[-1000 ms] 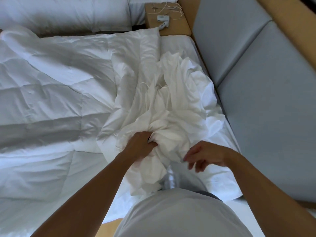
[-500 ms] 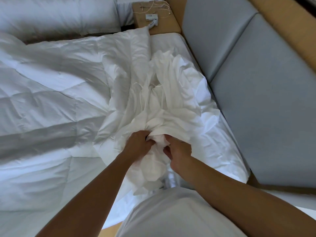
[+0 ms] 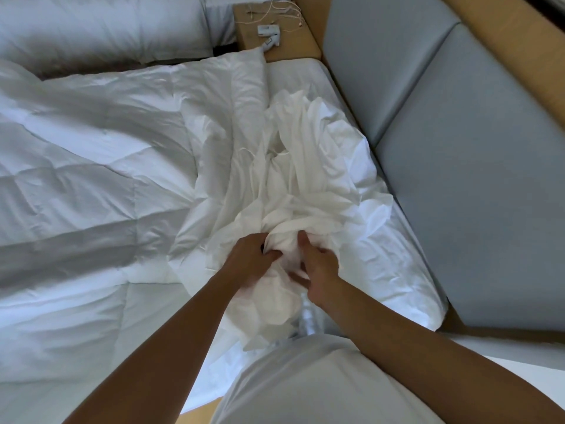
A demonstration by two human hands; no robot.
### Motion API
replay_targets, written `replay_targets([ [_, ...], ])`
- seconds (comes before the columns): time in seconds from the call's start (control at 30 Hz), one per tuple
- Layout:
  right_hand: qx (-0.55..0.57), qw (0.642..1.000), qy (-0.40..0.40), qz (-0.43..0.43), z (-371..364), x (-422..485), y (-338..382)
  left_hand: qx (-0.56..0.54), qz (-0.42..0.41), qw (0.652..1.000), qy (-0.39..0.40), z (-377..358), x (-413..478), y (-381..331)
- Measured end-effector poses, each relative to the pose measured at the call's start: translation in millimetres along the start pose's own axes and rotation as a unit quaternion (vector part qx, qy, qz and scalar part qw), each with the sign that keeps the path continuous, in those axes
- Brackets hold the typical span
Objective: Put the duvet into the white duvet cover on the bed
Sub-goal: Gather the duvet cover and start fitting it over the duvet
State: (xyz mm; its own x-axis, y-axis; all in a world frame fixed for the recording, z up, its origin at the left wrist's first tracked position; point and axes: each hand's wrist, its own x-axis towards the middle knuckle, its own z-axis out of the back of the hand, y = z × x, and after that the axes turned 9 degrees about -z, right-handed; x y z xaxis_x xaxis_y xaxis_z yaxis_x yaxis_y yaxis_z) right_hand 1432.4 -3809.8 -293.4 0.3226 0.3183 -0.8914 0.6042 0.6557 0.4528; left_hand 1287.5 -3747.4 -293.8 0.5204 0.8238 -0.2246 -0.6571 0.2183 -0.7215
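Room: a bed (image 3: 406, 270) with a white sheet, seen from above. Grey padded panels (image 3: 474, 179) in a wooden frame run along its right side, and pillows (image 3: 107, 26) lie at the top left.
Bedside stand (image 3: 250, 35): wooden, at the head of the bed, with a small white charger (image 3: 268, 30) and a thin cable (image 3: 284, 10) on top.
Duvet (image 3: 91, 179): quilted and white, spread flat over the left and middle of the bed. Its right edge runs up against the crumpled heap.
Duvet cover (image 3: 305, 166): smooth white cloth, bunched in a heap on the right half of the bed and gathered to a knot at the near edge.
Left hand (image 3: 253, 260): fingers curled tight, gripping the gathered knot of cover from the left.
Right hand (image 3: 319, 272): just beside the left, thumb raised and fingers curved into the same gather, holding a fold. The fingertips are blurred.
Change: a second ago the right hand hung clear of the cloth, off to the right, loosely curled. Half a second ago it had closed on the knot, and it now sits lower with the thumb up. The left hand has kept its grip.
Inside the cover: the duvet that shows lies outside it; whether any part is inside the heap cannot be told.
Person: light shirt (image 3: 305, 384) at the bottom edge, both forearms bare.
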Motion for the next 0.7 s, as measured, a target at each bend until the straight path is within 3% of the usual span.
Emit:
replay_targets([
  [0.07,-0.015,0.994,0.071,-0.082,-3,-1,2,0.003,-0.003,1.0,0.002,-2,-1,1],
  [0.13,-0.02,0.991,0.103,-0.084,-4,1,5,0.024,-0.005,1.0,0.014,-3,-1,0],
  [0.27,-0.067,0.993,0.093,-0.026,-4,3,9,0.03,-0.035,0.996,0.071,-1,-1,-4],
  [0.4,-0.05,0.997,0.052,0.039,5,8,8,-0.001,-0.013,0.994,0.109,13,-2,9],
  [0.53,-0.018,0.995,0.063,0.073,8,6,10,0.168,-0.037,0.972,0.159,16,-7,20],
  [0.7,-0.045,0.994,0.037,0.089,11,4,10,0.353,-0.033,0.909,0.22,23,-6,9],
])
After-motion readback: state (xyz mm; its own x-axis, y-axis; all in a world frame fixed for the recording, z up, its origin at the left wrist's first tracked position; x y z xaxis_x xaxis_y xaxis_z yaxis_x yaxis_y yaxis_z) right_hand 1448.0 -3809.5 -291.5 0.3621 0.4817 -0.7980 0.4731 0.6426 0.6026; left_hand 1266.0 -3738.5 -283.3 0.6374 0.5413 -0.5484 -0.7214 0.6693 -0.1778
